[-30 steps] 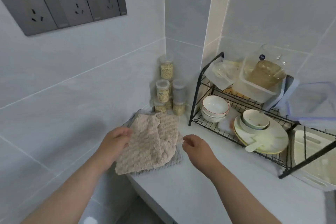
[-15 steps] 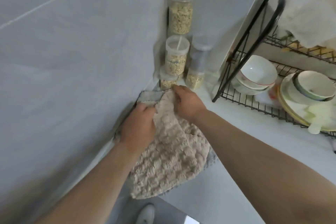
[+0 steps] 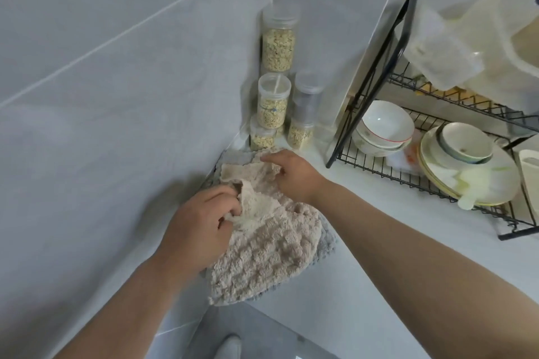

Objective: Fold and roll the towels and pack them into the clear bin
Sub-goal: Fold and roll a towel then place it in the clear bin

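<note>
Beside the grey tiled wall, our left grip pinches a fold of the beige towel. The towel lies on a grey towel on the white table. Our right grip pinches its far edge, near the oat jars and the dish rack.

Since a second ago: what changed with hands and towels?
Right hand, free before, reached forward and now pinches the far edge of the beige towel; left hand shifted from resting on it to a grip on a lifted fold. Grey towel underneath and jars stayed put.
</note>
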Tool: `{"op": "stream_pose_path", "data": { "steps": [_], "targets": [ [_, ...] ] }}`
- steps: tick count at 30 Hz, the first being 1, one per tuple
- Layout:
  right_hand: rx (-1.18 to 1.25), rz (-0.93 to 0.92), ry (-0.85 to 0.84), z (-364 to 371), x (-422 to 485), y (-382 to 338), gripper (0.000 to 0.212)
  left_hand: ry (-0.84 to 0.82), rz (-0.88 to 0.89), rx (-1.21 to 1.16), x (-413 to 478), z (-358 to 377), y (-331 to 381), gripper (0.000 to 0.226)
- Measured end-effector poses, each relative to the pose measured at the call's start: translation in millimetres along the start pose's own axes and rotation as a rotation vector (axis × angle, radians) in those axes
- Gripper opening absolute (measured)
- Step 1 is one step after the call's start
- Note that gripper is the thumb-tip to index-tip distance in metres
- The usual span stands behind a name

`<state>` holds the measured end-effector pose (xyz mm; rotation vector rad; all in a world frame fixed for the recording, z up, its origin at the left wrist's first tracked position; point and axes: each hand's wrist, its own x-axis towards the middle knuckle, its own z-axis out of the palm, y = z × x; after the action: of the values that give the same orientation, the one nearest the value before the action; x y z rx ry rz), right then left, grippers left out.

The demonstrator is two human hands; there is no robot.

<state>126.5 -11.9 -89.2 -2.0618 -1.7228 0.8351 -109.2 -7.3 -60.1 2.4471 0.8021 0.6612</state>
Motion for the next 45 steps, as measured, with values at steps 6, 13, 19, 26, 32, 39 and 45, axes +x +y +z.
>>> {"op": "stream_pose_path", "data": {
  "steps": [6, 13, 19, 26, 32, 39, 45],
  "targets": [
    [0.331, -0.166, -0.222, -7, -38, -54, 0.071, -0.073, -0.158, -0.198, 3, -20, 12, 0.037],
    [0.515, -0.08, -0.067, -20, -72, -66, 0.01, -0.045, -0.25, -0.26, 10, -69, 33, 0.031],
    [0.234, -0.002, 0.148, -90, -140, -43, 0.018, -0.175, -0.246, 0.259, 30, -92, 66, 0.012],
    [-0.094, 0.14, 0.217, -183, -248, 8, 0.014, -0.343, -0.008, 0.336, 100, -55, 168, 0.013],
    [-0.119, 0.332, 0.449, -219, -315, 81, 0.008, -0.272, 0.152, 0.252, 147, 24, 232, 0.02],
    [-0.158, 0.394, 0.345, -136, -363, 156, 0.004, -0.56, 0.457, 0.612, 92, 137, 223, 0.005],
    [-0.165, 0.377, -0.017, -24, -382, 216, 0.008, -1.005, 0.407, 0.535, 9, 209, 178, 0.02]
  ]
}}
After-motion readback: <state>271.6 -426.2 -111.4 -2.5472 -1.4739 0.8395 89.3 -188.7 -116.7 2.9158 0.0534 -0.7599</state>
